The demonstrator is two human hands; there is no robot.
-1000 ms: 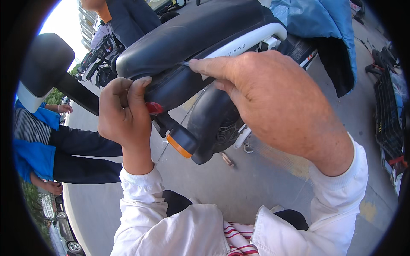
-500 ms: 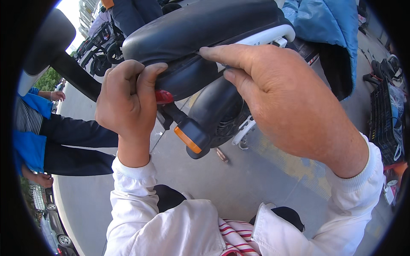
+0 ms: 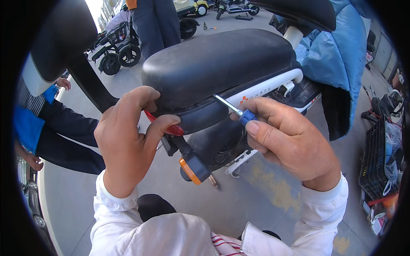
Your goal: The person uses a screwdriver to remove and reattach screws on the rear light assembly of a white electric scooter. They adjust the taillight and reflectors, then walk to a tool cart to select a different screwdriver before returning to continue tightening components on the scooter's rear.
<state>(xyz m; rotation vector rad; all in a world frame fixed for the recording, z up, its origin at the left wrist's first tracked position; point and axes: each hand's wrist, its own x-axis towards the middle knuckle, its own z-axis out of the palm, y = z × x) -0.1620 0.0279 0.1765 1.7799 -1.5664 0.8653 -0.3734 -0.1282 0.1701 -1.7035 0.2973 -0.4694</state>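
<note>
A black padded seat [image 3: 222, 64] of an electric scooter lies before me, with a dark seam between it and the white side rail [image 3: 273, 87]. My right hand [image 3: 286, 141] is closed around a screwdriver [image 3: 247, 116] with a blue handle. Its metal shaft points up and left, the tip at the seam under the seat. At the seat's rear end, my left hand [image 3: 128, 136] grips around the red tail light [image 3: 176, 129]; the thumb lies on the light and the fingers curl against the seat's edge. Below hangs an orange turn signal [image 3: 190, 170].
A blue padded cover [image 3: 331, 64] hangs at the scooter's far right. To the right stands a black crate [image 3: 373, 160] with bags. Someone in dark trousers [image 3: 156, 27] stands behind the seat; another person in blue [image 3: 30, 136] is at the left. Parked scooters [image 3: 124, 55] stand beyond.
The seat now appears lower in view. The screwdriver's shaft and handle have come into sight as my right hand drew back from the seam. My left thumb has moved down onto the tail light.
</note>
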